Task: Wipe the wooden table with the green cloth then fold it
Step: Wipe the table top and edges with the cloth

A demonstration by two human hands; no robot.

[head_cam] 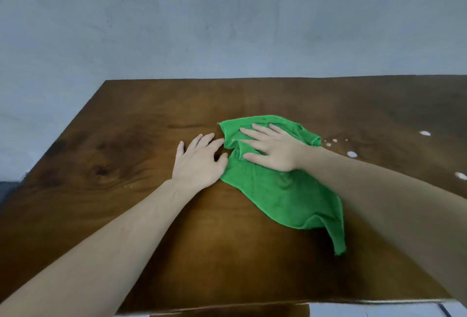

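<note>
**Both hands down on a rumpled green cloth at mid-table**

Your right hand (271, 151) lies flat, palm down, on the far part of the crumpled bright green cloth (280, 190), its fingers (249, 131) spread and pointing to the left, pressing the fabric against the dark brown wooden table (126, 165). Nothing is gripped in it; the hand is splayed wide on top of the fabric. Your left hand (199, 162) rests just beside it on the bare wood, also palm down and unclenched, with its fingertips (218, 143) reaching the cloth's left edge, where a small fold gathers between the two hands. Whether those fingertips pinch the edge or merely touch it cannot be told from this view.

The cloth sits near the middle of the table, a little to the right, bunched under your right hand and trailing toward you in a loose, wrinkled tail that runs beneath your right forearm (379, 203). Both forearms are bare and stretch in from the near edge.

To the right of the cloth, well apart from it, several small white spots (351, 154) dot the wood. Behind the table stands a plain blue-grey wall (227, 18).
</note>
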